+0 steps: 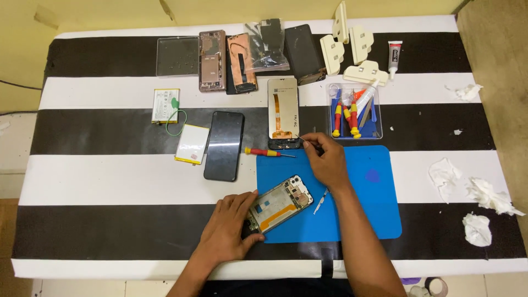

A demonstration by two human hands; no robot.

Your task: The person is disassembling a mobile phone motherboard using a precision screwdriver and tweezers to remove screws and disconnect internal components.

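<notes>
Steadying the opened phone frame (279,204) on the blue mat (379,187), the left hand (228,228) grips its lower end while the right hand (325,158) pinches tweezers (306,139) near the detached screen (283,113), apparently mid-disassembly, needing fine placement.

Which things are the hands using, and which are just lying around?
In use: left hand steadying the opened phone on the blue mat; right hand holding a thin tool.

Lying about: screwdriver, black phone, batteries, tool box, glue tube, crumpled tissues.
</notes>
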